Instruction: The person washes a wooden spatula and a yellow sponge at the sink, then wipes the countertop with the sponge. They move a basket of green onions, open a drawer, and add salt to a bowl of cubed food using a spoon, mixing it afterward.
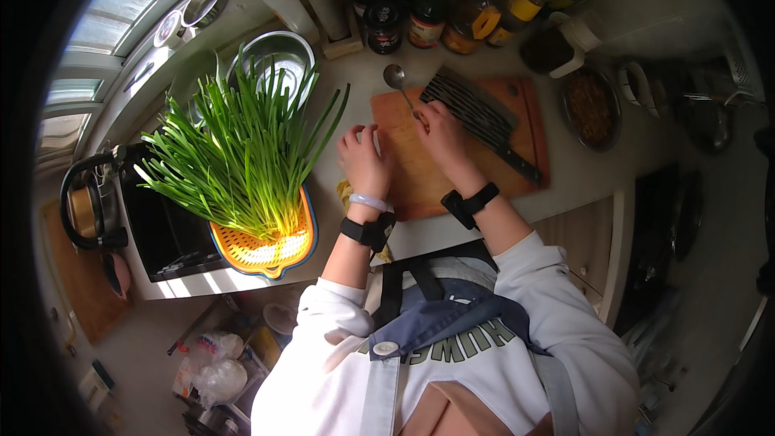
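Observation:
My right hand (441, 133) is closed on the handle end of a metal spoon (395, 77), above a wooden cutting board (412, 151). The spoon's bowl points away from me, past the board's far edge. A cleaver (475, 110) with a patterned blade and black handle lies slantwise on the board, right of that hand. At the board's left edge is my left hand (365, 157), fingers bent and nothing seen in it. Long green garlic chives (242, 151) fill an orange colander basket (225, 248) further left. A yellowish cloth (344, 189) shows partly behind my left wrist.
A metal basin (304, 51) stands behind the chives, beside the black sink (163, 230) and its faucet (68, 206). Sauce bottles (427, 18) and a dark jar (383, 27) line the back. To the right are a lidded container (548, 51) and a dish of brown food (588, 109).

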The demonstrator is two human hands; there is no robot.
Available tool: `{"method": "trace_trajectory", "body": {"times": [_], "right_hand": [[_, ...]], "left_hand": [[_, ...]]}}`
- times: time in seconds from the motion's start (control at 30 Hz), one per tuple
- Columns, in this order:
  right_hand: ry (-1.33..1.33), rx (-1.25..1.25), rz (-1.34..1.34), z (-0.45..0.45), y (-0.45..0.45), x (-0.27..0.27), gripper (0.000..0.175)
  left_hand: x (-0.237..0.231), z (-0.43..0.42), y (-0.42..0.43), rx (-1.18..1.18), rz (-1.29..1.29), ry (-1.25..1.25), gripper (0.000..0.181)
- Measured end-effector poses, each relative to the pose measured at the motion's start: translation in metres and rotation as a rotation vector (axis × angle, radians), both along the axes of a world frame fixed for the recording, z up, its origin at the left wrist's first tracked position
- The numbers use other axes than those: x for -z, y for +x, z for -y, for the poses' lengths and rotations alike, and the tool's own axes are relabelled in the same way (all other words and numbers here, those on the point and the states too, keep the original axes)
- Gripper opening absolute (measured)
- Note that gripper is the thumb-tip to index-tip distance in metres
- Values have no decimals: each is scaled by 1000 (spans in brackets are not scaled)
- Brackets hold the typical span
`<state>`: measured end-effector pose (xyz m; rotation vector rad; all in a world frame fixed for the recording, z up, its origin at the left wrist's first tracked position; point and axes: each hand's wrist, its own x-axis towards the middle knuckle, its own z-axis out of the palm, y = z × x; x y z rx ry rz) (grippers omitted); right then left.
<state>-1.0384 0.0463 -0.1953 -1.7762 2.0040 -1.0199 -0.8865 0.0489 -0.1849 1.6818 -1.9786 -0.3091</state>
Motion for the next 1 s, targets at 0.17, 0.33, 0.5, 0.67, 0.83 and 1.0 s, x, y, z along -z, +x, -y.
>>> {"method": "trace_trajectory", "body": {"times": [0.17, 0.33, 0.5, 0.67, 0.83, 1.0], "right_hand": [[79, -73, 363, -20, 5, -16, 11], [105, -45, 537, -56, -14, -26, 11], [110, -47, 463, -74, -38, -38, 13], [118, -68, 487, -86, -53, -52, 12], [163, -79, 442, -79, -59, -42, 11], [281, -123, 319, -49, -36, -15, 15]], "left_hand": [[-13, -49, 42, -7, 107, 385, 41], [-19, -22, 20, 36, -511, 49, 34], [1, 9, -25, 139, -246, 33, 30], [20, 9, -28, 155, -64, 23, 23], [-32, -10, -1, -42, -363, 108, 20], [-144, -60, 107, -273, -841, -102, 15]]}}
